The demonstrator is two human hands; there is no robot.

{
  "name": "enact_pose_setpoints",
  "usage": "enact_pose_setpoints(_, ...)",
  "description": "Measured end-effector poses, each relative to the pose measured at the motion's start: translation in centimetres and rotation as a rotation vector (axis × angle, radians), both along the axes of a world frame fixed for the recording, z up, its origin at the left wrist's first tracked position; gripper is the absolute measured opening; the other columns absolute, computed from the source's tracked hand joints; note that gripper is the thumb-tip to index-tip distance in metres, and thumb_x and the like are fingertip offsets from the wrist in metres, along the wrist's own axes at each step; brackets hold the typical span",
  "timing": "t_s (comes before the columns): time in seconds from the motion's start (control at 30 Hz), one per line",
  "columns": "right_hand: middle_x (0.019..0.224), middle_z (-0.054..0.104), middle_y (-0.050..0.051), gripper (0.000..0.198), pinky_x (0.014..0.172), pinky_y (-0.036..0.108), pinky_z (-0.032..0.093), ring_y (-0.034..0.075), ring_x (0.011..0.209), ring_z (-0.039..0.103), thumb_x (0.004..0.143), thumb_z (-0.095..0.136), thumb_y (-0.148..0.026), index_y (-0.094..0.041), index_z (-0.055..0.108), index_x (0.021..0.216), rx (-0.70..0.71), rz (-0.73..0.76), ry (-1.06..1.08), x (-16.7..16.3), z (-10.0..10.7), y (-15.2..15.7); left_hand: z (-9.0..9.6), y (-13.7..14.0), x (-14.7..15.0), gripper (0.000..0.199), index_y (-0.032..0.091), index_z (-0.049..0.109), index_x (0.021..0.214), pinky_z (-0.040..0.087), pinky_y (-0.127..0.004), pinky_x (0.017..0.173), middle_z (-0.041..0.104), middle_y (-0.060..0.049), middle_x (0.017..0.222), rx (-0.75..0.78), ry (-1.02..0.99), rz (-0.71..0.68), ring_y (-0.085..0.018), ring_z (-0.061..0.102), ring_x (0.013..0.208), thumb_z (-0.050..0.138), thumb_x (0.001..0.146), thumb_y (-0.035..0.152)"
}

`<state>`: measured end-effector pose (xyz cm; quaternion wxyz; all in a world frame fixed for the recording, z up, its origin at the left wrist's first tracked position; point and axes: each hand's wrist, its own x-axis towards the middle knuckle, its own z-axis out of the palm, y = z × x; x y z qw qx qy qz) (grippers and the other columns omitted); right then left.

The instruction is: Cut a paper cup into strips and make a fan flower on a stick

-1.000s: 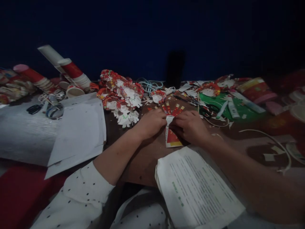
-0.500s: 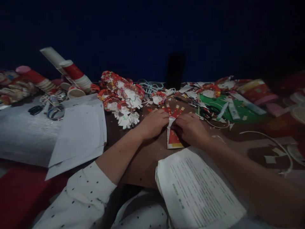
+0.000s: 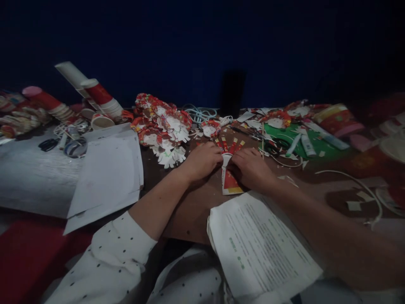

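Observation:
A red and yellow paper cup (image 3: 231, 184), cut into strips that fan out at its far side, lies on the brown table (image 3: 196, 213) between my hands. From the left, my left hand (image 3: 204, 159) grips its edge with curled fingers. My right hand (image 3: 251, 169) is closed on the opposite side, its fingertips tucked against the pale round part in the middle. Fingers cover much of the cup's sides. Close beyond my left hand lies a heap of red and white paper cutouts (image 3: 171, 126).
Stacked paper cups (image 3: 100, 95) lean at the back left, behind white sheets (image 3: 109, 169). Scissors (image 3: 272, 145) and glue tubes (image 3: 307, 143) lie by a green mat (image 3: 322, 156) on the right. A printed paper bag (image 3: 262, 249) is nearest me. White cord (image 3: 363, 185) curls at right.
The view has shifted slightly. Both hands stay on the cut paper cup, with only small finger movements.

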<state>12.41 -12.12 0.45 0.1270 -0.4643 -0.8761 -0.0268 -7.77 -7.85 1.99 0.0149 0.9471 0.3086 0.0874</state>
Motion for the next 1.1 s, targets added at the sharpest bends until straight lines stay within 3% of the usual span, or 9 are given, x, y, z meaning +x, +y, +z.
enact_pose_setpoints(0.27, 0.089, 0.068, 0.007, 0.013, 0.084, 0.035, 0.029, 0.022, 0.089, 0.056, 0.087, 0.052, -0.022, -0.019, 0.065, 0.086, -0.026, 0.007, 0.032, 0.0, 0.7, -0.4, -0.1, 0.4, -0.5, 0.021, 0.021, 0.073, 0.092, 0.042, -0.032, 0.090, 0.067, -0.004, 0.098, -0.154, -0.167, 0.017, -0.017, 0.057, 0.096, 0.053, 0.087, 0.023)
enact_pose_setpoints(0.5, 0.088, 0.069, 0.007, 0.019, 0.097, 0.043, 0.024, 0.022, 0.087, 0.055, 0.088, 0.051, -0.030, -0.020, 0.066, 0.084, 0.038, -0.019, -0.036, -0.5, 0.9, -0.4, -0.4, -0.5, 0.3, 0.011, 0.017, 0.065, 0.088, 0.045, -0.032, 0.084, 0.064, -0.006, 0.097, -0.215, -0.143, 0.143, -0.019, 0.056, 0.094, 0.061, 0.081, 0.024)
enact_pose_setpoints(0.67, 0.082, 0.068, 0.006, 0.015, 0.100, 0.048, 0.020, 0.023, 0.087, 0.054, 0.084, 0.052, -0.021, -0.018, 0.067, 0.080, 0.097, -0.037, -0.114, -1.6, 1.4, -0.8, -0.2, -0.5, 0.2, 0.018, 0.016, 0.062, 0.095, 0.046, -0.033, 0.084, 0.064, -0.007, 0.099, -0.271, -0.152, 0.184, -0.021, 0.057, 0.095, 0.061, 0.080, 0.025)
enact_pose_setpoints(0.9, 0.082, 0.067, 0.010, 0.023, 0.091, 0.044, 0.026, 0.025, 0.087, 0.055, 0.084, 0.045, -0.013, -0.014, 0.068, 0.083, 0.071, -0.078, -0.174, -2.9, 1.5, -0.9, 0.2, -0.8, 0.1, 0.016, 0.016, 0.063, 0.091, 0.047, -0.031, 0.081, 0.063, -0.008, 0.100, -0.303, -0.140, 0.204, -0.021, 0.058, 0.093, 0.062, 0.079, 0.025)
enact_pose_setpoints(1.1, 0.087, 0.068, 0.015, 0.029, 0.082, 0.039, 0.030, 0.026, 0.087, 0.058, 0.089, 0.043, -0.029, -0.011, 0.066, 0.089, -0.021, -0.166, -0.138, -3.1, 1.2, -0.5, 0.6, -1.0, 0.4, 0.013, 0.016, 0.064, 0.089, 0.047, -0.030, 0.083, 0.064, -0.007, 0.097, -0.319, -0.108, 0.242, -0.020, 0.059, 0.093, 0.062, 0.080, 0.025)
